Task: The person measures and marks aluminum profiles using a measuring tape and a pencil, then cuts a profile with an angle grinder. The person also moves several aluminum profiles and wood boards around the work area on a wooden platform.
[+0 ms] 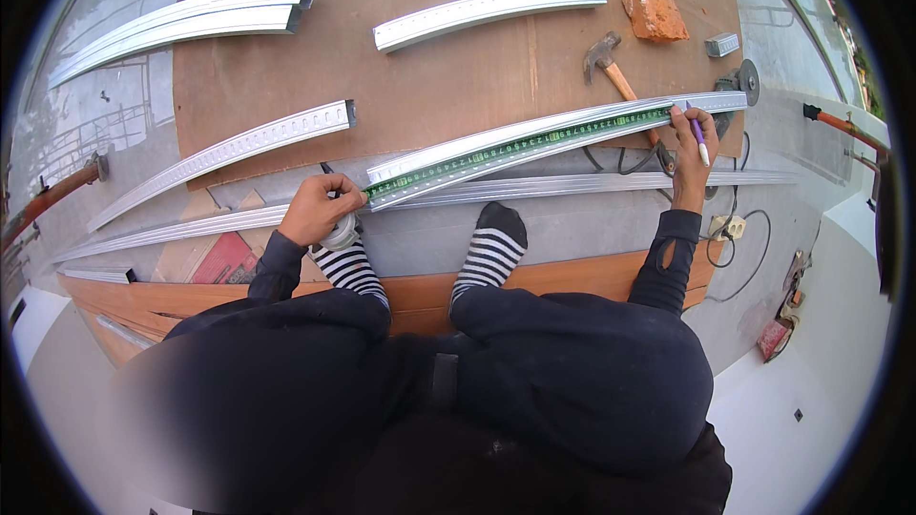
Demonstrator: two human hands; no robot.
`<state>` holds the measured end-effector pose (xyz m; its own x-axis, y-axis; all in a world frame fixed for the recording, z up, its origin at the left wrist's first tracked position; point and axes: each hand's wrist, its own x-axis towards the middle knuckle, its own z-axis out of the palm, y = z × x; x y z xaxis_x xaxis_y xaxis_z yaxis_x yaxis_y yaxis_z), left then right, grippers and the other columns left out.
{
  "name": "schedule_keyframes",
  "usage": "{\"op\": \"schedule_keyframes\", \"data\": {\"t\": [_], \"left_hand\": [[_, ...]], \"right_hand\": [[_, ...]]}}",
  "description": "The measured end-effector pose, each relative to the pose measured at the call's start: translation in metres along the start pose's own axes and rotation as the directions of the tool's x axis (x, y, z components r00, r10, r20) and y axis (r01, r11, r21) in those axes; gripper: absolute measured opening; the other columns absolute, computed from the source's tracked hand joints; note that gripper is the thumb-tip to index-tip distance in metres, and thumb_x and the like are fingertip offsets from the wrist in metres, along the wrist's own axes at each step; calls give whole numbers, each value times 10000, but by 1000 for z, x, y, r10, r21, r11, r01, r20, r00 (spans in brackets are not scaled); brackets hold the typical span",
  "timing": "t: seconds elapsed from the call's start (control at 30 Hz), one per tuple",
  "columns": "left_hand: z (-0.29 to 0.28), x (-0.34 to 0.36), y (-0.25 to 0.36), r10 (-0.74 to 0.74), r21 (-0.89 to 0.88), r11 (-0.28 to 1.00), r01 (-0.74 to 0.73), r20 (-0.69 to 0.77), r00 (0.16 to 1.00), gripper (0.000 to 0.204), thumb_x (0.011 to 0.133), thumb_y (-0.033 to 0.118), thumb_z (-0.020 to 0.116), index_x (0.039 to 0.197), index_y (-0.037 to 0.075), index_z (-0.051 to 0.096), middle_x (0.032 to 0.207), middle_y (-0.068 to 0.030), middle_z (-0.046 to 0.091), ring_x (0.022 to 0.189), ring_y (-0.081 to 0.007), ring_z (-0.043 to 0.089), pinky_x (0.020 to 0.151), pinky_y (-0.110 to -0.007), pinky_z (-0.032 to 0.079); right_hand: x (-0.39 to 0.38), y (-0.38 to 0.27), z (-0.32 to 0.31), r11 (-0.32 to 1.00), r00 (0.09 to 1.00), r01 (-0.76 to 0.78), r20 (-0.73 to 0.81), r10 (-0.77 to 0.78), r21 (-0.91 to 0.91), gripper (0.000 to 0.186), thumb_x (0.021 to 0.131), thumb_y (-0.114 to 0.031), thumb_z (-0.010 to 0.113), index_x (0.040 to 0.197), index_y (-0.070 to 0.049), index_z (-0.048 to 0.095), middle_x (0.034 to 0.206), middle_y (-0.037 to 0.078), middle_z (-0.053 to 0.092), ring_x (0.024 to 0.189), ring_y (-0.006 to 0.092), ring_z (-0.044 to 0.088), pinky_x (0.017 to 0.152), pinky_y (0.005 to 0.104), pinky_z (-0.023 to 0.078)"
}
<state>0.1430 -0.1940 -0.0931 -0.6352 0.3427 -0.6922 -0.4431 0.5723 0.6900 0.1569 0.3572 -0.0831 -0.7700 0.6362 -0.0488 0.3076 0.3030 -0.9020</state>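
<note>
A green tape measure blade (530,149) lies stretched along the inside of a silver metal channel (725,102), which slants up to the right. My left hand (320,210) pinches the blade at the channel's left end, and the round tape case (342,232) shows just below those fingers. Near the channel's right end, my right hand (693,138) holds a purple-and-white marker pen (701,143). Its thumb and fingertips touch the blade and the channel there. Both hands are closed.
Beyond the channel are a hammer (615,69), a broken brick (655,11), an angle grinder (748,84) and a short metal offcut (722,45). More channels (491,14) lie around on a brown board (315,67). A long channel (611,186) crosses before my feet. Cables run to a socket (727,227).
</note>
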Motion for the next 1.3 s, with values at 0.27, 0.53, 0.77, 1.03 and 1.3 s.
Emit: {"op": "schedule_keyframes", "data": {"t": [0.27,0.53,0.77,1.03,1.3], "left_hand": [[-4,5,-18,-8,-114,993,18,94,996,247,891,187,694,976,-40,743,840,-77,723,787,-124,636,767,-275,502],[-5,5,-17,54,-101,994,-45,84,995,279,855,223,690,936,-40,742,817,-100,725,781,-141,625,791,-298,499],[-4,9,-23,64,-130,990,-51,97,993,285,845,221,690,938,-44,745,819,-105,729,769,-151,621,777,-294,498],[-5,12,-25,68,-110,992,-55,113,991,243,890,185,702,967,-41,748,835,-79,731,790,-125,650,774,-270,513],[-4,11,-26,57,-131,990,-45,93,994,271,834,214,708,949,-25,764,830,-109,736,762,-153,625,772,-295,502]], "right_hand": [[-2,-4,0,999,999,-47,23,46,10,204,861,-146,781,936,-41,623,861,16,602,792,103,568,730,232,445],[2,4,1,999,999,-37,13,37,-13,192,856,-150,782,932,-51,636,789,-4,586,708,73,516,635,208,394],[4,6,-2,998,998,-56,17,57,-14,213,853,-171,792,945,-61,635,830,9,619,751,90,556,674,216,415],[2,2,-3,998,998,-59,4,59,-25,217,852,-180,793,945,-67,633,823,7,622,738,89,550,667,221,413],[7,13,-7,998,997,-60,37,62,-35,232,851,-257,798,925,-112,633,843,-12,634,747,80,557,688,231,378]]}}
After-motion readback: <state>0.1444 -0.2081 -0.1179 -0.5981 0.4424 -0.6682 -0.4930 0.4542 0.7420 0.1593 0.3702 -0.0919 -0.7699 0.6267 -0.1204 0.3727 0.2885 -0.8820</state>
